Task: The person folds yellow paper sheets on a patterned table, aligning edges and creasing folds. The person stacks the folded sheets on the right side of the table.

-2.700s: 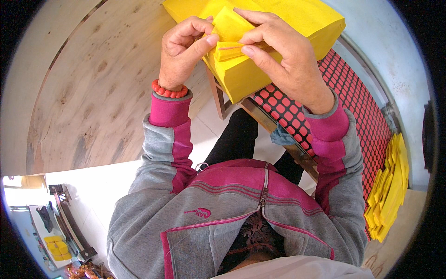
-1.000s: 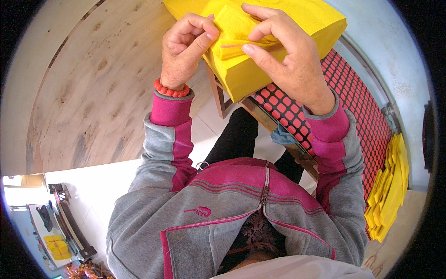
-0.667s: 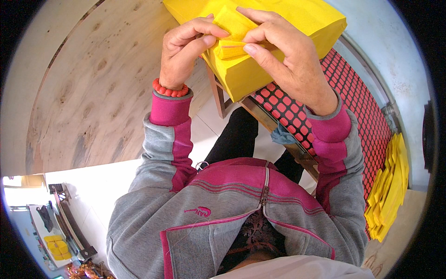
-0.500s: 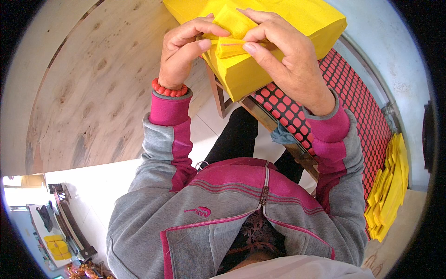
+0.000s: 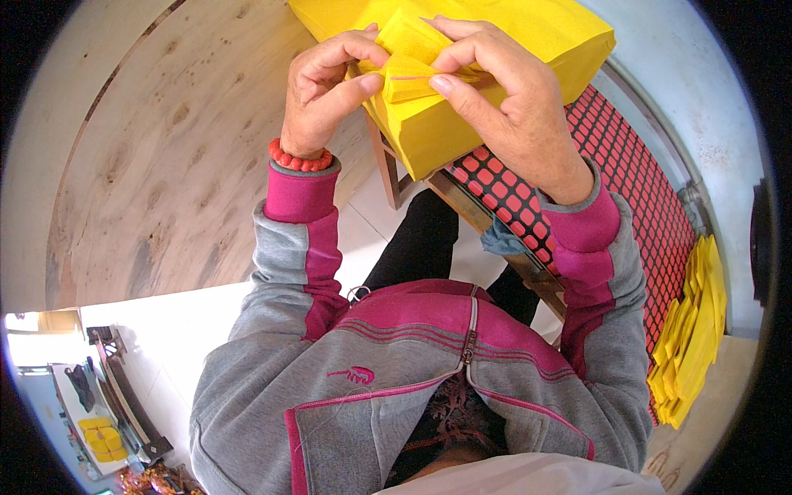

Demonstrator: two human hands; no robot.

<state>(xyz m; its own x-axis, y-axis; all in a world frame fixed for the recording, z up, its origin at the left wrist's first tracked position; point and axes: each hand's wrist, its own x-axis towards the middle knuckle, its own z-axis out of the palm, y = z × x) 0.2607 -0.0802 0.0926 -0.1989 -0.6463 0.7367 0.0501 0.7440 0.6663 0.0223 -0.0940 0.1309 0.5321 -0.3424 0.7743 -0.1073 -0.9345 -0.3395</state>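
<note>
A large yellow block-shaped bag (image 5: 528, 45), in what looks like non-woven cloth, lies at the top with its near end toward me. Above that end, folded yellow cloth (image 5: 412, 70) stands up in layers, and a thin pinkish edge shows along one fold. My right hand (image 5: 516, 95) pinches these layers between thumb and forefinger. On the other side, my left hand (image 5: 330, 82), with a red bead bracelet (image 5: 299, 157) at its wrist, has its thumb and bent forefinger at the cloth's left edge; its remaining fingertips are hidden behind.
Under the bag is a bench with a red-and-black patterned cover (image 5: 635, 181). A stack of flat yellow pieces (image 5: 689, 338) rests at its right end. A wooden board (image 5: 165, 148) fills the left side. A bluish cloth (image 5: 502, 238) hangs at the bench edge, near my legs.
My left forefinger has drawn back a little to the left, and the thumb has shifted slightly right. The folded layers have fanned open a bit. My right hand is nearly still.
</note>
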